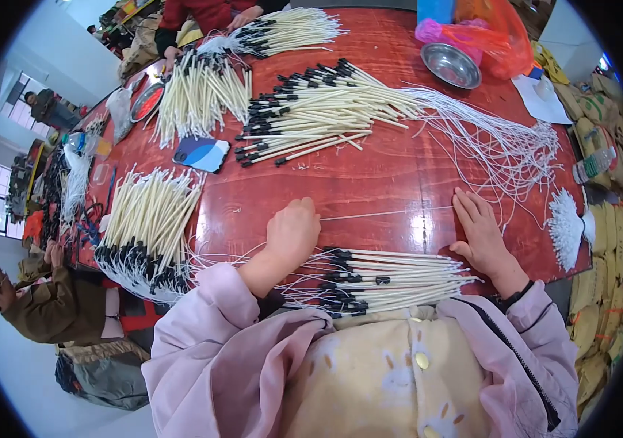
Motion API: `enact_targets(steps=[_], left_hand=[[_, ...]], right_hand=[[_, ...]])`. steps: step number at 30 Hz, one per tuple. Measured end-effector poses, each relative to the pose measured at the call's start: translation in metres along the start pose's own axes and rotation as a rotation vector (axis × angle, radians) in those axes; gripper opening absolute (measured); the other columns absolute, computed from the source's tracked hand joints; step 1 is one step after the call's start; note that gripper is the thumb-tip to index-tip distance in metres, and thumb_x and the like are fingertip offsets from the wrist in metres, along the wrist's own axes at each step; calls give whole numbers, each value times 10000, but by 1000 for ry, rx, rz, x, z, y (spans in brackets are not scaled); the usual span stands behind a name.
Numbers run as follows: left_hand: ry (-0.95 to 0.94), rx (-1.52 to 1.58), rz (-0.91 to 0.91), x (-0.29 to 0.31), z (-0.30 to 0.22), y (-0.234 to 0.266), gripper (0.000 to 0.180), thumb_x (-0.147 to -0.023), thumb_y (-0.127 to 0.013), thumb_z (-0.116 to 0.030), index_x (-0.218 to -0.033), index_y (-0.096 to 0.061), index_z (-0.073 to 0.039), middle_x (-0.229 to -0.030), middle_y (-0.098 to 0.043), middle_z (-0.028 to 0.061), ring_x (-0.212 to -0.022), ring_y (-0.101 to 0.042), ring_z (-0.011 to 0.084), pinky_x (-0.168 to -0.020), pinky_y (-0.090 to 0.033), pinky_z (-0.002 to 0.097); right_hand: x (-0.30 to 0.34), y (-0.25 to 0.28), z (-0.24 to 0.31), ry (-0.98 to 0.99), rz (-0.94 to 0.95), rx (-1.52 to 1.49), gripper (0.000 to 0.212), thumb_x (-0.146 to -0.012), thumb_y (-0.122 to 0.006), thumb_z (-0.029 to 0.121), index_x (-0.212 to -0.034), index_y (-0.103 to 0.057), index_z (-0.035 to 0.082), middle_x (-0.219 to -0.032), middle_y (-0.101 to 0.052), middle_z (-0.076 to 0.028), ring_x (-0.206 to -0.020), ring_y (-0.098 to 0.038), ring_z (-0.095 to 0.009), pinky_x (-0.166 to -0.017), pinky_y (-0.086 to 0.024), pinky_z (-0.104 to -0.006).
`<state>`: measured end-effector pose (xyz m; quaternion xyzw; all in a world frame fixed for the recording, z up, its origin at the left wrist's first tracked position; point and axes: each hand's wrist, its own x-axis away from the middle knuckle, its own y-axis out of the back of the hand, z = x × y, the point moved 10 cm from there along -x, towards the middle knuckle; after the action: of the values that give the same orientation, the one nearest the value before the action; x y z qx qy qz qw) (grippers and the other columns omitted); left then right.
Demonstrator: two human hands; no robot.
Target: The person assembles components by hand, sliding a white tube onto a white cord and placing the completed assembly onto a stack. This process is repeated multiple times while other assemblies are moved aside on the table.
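A thin white cord (pixel 388 214) runs straight across the red tabletop between my two hands. One end goes into my left hand (pixel 293 230), whose fingers are closed on it. My right hand (pixel 481 233) lies with its fingers stretched out on the table, its fingertips at the cord's other end. Close to my body lies a row of cream-coloured sticks with black end pieces (pixel 399 277), with white strings trailing off to the left. Beyond my hands is a big pile of similar sticks (pixel 319 109).
Loose white cords (pixel 501 135) spread at the right, near a tied white bundle (pixel 566 230). More stick bundles (pixel 152 212) lie at the left, beside a phone (pixel 201 154). A metal bowl (pixel 451 66) stands at the back. Other people (pixel 56 299) sit around the table.
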<state>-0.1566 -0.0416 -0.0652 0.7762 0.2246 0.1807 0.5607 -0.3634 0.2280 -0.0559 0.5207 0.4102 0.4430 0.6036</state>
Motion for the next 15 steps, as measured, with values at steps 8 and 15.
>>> enact_targets(steps=[8,15], left_hand=[[-248,-115,-354,-71,-16,68,176,-900,-664,-164,-1013,-614,-39,-1003,-654,143,-953,-673,334,-759,-565,465],[-493,-412,-409,-117,-4,51,156,-843,-654,-118,-991,-609,-93,-995,-611,116,-999,-622,300,-864,-470,431]], right_hand=[[2,1,1,7,-7,-54,1032,-931,-341,784,-1513,-384,-67,-1604,-350,-214,-1448,-327,-423,-1201,-260,-511],[-3,2,2,-29,6,-63,1026,-937,-343,780,-1521,-374,-63,-1607,-346,-217,-1455,-316,-423,-1205,-247,-509]])
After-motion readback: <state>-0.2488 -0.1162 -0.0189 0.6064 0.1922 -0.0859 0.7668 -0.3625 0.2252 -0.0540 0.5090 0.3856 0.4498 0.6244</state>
